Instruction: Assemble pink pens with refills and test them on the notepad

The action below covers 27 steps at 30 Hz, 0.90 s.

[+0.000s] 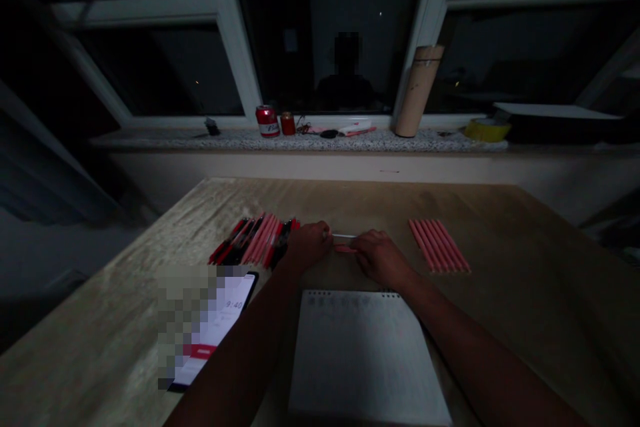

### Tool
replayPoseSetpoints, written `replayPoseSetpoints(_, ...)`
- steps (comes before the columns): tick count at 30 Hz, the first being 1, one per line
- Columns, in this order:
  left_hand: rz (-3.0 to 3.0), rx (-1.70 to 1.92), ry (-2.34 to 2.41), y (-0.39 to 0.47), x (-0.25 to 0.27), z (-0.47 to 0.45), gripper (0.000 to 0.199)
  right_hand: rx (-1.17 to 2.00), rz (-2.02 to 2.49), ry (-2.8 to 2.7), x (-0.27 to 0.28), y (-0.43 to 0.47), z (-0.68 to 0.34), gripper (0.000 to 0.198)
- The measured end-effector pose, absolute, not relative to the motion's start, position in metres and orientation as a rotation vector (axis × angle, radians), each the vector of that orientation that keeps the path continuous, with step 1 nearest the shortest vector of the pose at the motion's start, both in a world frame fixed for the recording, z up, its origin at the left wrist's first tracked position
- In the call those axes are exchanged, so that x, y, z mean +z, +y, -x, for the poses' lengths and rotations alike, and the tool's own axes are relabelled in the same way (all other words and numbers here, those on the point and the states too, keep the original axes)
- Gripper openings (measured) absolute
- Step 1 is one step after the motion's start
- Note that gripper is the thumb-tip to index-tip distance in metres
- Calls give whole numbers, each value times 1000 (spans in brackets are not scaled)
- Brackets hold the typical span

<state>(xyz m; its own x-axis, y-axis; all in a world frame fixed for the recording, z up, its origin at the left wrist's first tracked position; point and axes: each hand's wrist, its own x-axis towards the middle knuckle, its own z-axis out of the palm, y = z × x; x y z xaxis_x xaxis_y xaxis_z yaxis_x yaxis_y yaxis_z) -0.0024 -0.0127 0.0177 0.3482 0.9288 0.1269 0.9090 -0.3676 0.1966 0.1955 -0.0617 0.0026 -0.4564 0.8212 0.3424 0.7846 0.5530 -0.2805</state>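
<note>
Above the notepad, my left hand [309, 243] and my right hand [379, 255] are close together, both with curled fingers. A thin white rod [344, 235] spans the gap between them, one end at each hand's fingers. It looks like part of a pen, but the dim light hides its exact kind. Just below it is a short pink piece [344, 248], close to my right fingertips; whether they touch it I cannot tell. Beside my left hand lies a bunch of red, black and pink pens [257, 240]. To the right of my right hand, several pink pens [439, 245] lie in a neat row.
A spiral notepad [367, 360] lies in front of me. Left of it is a lit phone [220, 327], partly blurred out. The windowsill [215, 141] at the back holds a red can [267, 121], a small red jar [287, 123], a cardboard tube [419, 92] and yellow tape [487, 130].
</note>
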Motion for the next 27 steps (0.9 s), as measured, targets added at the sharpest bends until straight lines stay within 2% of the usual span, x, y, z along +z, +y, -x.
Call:
replayPoseSetpoints(9,-2476,338,1707,-15,13,2,29,139,1268,-2368,3,-61,-195,24)
replayPoseSetpoints(15,-2420,598,1642,-12,8,4,27,166,1205,-2273,2,-58,-196,24)
replayPoseSetpoints(20,-2149,977,1497,-8,5,2,33,292,1229,-1878,-4,-51,-202,23)
replayPoseSetpoints(27,-1358,1340,1268,7,-12,-4,29,744,1221,-1121,-20,-30,-217,33)
